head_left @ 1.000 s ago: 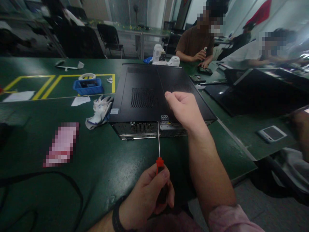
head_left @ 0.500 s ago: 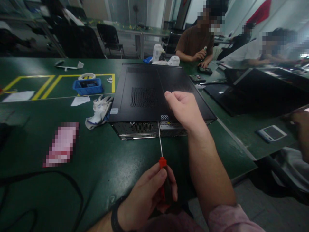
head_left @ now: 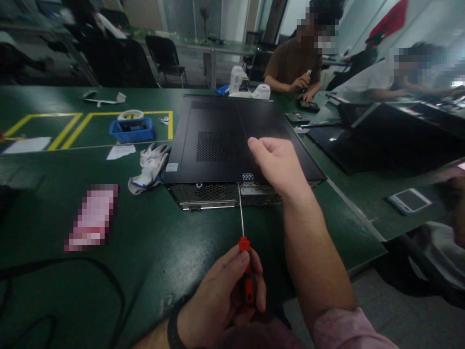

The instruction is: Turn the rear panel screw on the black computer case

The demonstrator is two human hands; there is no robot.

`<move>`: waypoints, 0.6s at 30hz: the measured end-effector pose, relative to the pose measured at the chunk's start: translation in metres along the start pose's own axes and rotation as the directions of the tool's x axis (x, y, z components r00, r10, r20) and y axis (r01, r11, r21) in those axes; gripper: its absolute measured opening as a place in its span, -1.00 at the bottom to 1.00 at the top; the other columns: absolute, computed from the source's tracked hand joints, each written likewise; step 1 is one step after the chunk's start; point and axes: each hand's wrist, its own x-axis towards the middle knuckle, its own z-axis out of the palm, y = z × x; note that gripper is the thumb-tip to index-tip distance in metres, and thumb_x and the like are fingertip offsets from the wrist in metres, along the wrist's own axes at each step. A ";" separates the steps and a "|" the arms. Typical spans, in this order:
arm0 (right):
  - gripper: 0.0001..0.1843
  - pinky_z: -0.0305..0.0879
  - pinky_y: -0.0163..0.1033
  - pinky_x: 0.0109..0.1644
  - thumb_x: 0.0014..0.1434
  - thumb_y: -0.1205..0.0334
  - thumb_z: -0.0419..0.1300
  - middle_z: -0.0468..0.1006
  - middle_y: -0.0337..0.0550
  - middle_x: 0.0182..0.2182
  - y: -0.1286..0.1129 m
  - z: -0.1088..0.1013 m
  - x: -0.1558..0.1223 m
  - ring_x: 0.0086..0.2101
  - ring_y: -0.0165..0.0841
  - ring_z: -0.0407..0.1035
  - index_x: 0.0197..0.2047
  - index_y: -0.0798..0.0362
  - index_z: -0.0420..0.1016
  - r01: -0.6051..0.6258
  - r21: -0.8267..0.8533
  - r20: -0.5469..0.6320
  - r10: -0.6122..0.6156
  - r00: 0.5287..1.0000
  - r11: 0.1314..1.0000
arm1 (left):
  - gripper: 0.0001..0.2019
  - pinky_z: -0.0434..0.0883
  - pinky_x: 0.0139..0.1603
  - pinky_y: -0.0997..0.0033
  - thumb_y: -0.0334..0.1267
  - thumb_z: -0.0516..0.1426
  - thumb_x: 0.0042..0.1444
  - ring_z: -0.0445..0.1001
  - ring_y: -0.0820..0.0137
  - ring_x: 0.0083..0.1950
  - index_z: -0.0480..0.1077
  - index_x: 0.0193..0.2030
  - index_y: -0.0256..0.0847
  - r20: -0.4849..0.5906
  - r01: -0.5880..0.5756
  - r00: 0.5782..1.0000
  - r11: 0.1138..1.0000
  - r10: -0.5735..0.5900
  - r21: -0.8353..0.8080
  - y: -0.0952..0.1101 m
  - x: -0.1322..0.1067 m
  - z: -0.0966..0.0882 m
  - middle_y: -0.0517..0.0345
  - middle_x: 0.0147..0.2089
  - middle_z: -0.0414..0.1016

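A black computer case (head_left: 218, 116) lies flat on the green table, its rear panel (head_left: 210, 194) facing me. My left hand (head_left: 228, 286) is closed around the red and black handle of a screwdriver (head_left: 245, 249). The screwdriver's thin shaft points away from me, and its tip meets the upper edge of the rear panel near the middle. My right hand (head_left: 274, 157) rests as a loose fist on the case top, right of the perforated vent. Its curled fingers are partly hidden, so whether anything small is inside cannot be made out.
Left of the case lie work gloves (head_left: 150, 167), a blue bin (head_left: 132, 130), a tape roll (head_left: 131, 115) and a blurred pink item (head_left: 95, 215). To the right are a dark panel (head_left: 392, 140) and a phone-like device (head_left: 410, 201). A co-worker (head_left: 294, 63) sits across the table.
The screwdriver handle has turned in my left hand, now showing more red and a dark hole. My right hand and the case have stayed put.
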 end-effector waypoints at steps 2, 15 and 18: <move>-0.30 -0.14 -0.23 -0.46 0.28 -0.35 0.23 0.12 -0.34 -0.63 0.000 0.000 0.000 -0.54 -0.47 -0.01 -0.61 -0.03 0.12 0.003 0.001 0.002 -0.003 1.000 1.000 | -0.64 0.10 -0.71 0.64 0.09 0.09 0.36 0.17 0.59 -0.66 0.40 -0.12 -0.22 0.053 -0.002 0.999 0.998 0.006 -0.060 0.000 -0.001 -0.002 0.17 -0.49 0.53; -0.33 -0.14 -0.23 -0.46 0.32 -0.25 0.23 0.11 -0.34 -0.63 0.000 0.000 0.000 -0.54 -0.47 -0.02 -0.61 -0.03 0.11 0.011 0.000 -0.002 -0.011 1.000 1.000 | -0.62 0.12 -0.72 0.71 0.11 0.30 0.27 0.15 0.68 -0.67 0.30 -0.12 -0.10 0.024 0.025 0.999 0.999 -0.025 0.023 0.000 -0.002 0.003 0.34 -0.40 0.48; -0.32 -0.14 -0.24 -0.46 0.31 -0.28 0.23 0.11 -0.34 -0.63 -0.001 0.000 0.000 -0.54 -0.47 -0.02 -0.61 -0.03 0.11 0.007 -0.003 -0.002 -0.007 1.000 1.000 | -0.62 0.13 -0.74 0.70 0.15 0.25 0.29 0.13 0.68 -0.70 0.27 -0.15 -0.08 0.023 0.001 1.000 0.999 -0.002 0.043 -0.002 -0.001 0.002 0.37 -0.42 0.46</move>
